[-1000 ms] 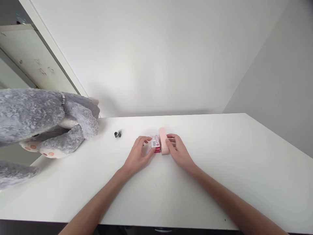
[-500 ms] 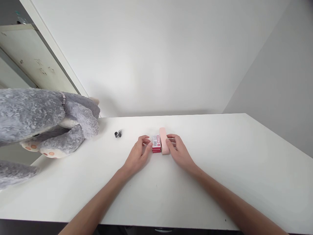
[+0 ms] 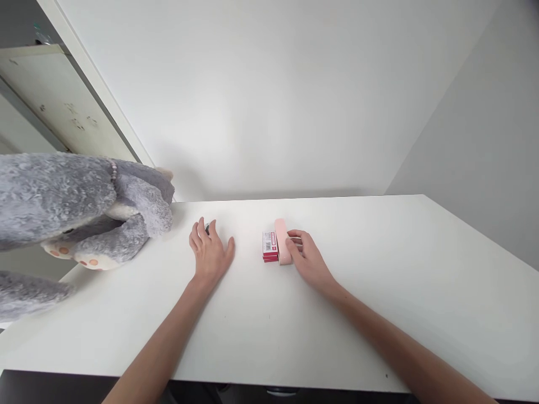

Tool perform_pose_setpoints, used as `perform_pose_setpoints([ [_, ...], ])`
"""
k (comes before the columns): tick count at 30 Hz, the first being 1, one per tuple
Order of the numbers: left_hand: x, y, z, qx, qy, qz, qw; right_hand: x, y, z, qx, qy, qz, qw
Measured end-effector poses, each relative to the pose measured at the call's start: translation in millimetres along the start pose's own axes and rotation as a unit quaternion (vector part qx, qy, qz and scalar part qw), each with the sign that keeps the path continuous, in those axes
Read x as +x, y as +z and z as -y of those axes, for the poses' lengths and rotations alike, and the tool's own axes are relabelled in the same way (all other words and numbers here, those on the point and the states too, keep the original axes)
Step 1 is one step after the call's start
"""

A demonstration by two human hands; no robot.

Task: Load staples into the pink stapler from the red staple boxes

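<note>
My left hand is open with fingers spread, reaching over a small black clip with silver wire, most of which the fingers hide. My right hand rests on the tabletop beside a pink stapler. Its thumb and fingertips touch the stapler's right side, fingers loosely bent and apart, not wrapped around it. Against the stapler's left side stands a short stack of red and white staple boxes, the top one showing a barcode.
A large grey plush toy leans over the left end of the white table. Behind the table rises a white wall. A worn pale cabinet stands at the far left.
My left hand has left the staple boxes, moved left to the small black clip and spread its fingers. My right hand stays at the stapler.
</note>
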State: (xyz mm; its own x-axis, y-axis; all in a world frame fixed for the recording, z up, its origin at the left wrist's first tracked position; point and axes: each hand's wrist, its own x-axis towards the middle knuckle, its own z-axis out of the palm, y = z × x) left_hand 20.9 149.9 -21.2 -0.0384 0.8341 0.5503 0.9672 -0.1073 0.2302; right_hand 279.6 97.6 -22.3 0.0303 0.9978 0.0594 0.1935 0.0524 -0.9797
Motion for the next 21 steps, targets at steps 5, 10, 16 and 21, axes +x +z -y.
perform_pose_setpoints([
  [5, 0.2, 8.9, 10.3, 0.019, -0.055, 0.046, 0.997, 1.2, 0.6, -1.6, 0.007, -0.004, 0.0, 1.0],
  [10, 1.4, 2.4, 6.5, -0.018, -0.031, 0.07, 0.997, 1.3, 1.9, -0.1, 0.007, -0.004, -0.004, 1.0],
  [16, 4.2, -8.7, -0.3, -0.081, 0.023, 0.081, 0.993, 0.8, 2.0, 1.9, 0.008, -0.002, -0.001, 1.0],
  [21, 3.9, -14.4, -6.6, -0.137, 0.044, 0.114, 0.983, 1.0, 1.4, 3.7, 0.007, -0.001, 0.002, 1.0],
])
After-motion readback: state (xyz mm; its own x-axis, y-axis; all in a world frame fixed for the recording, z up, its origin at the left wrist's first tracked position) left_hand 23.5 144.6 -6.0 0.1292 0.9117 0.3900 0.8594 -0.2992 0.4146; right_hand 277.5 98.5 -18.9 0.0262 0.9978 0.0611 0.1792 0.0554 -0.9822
